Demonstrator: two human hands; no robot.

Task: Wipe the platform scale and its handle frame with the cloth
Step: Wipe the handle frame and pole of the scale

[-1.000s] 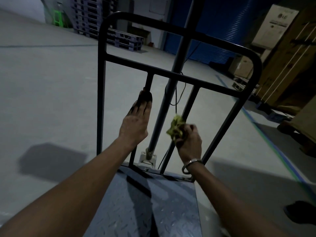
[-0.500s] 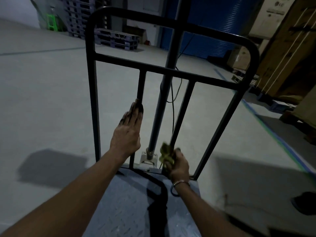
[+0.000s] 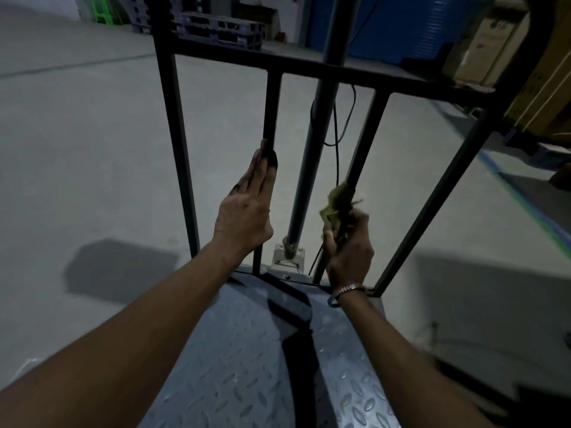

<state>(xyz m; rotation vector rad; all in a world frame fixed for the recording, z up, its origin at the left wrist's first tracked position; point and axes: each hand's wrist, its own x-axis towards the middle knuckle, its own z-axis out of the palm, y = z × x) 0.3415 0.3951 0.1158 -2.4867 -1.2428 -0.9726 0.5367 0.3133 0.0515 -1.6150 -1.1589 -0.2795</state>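
Grey concrete floor [image 3: 77, 134] stretches away under dim light, with dark stacked pallets [image 3: 216, 26] and a blue ribbed wall [image 3: 401, 26] at the far side and cardboard boxes [image 3: 491, 41] at the upper right. Close below the camera lies the platform scale [image 3: 241, 359], its deck of patterned tread plate running forward to the handle frame [image 3: 171, 125], a dark tubular frame with a crossbar and several upright bars. A round grey post [image 3: 312, 156] stands between the two inner uprights, set in a light bracket at the deck's far edge, and a thin black cable [image 3: 336, 140] hangs just beside it.

Of the two hands, the left hand [image 3: 247, 211] lies flat against the left inner upright bar [image 3: 272, 109], fingers straight and close together, their tips darkened and pointing up along the bar; it holds nothing. The right hand [image 3: 349, 245] is curled round the cloth [image 3: 336, 202], a crumpled yellow-green rag, and presses it against the right inner upright bar [image 3: 367, 140] low down, a little above where that bar meets the deck. The cloth bunches out above the fingers and wraps partly round the bar. A metal bracelet [image 3: 347, 288] sits on the right wrist. Both forearms reach over the deck, with the grey post between the two hands.
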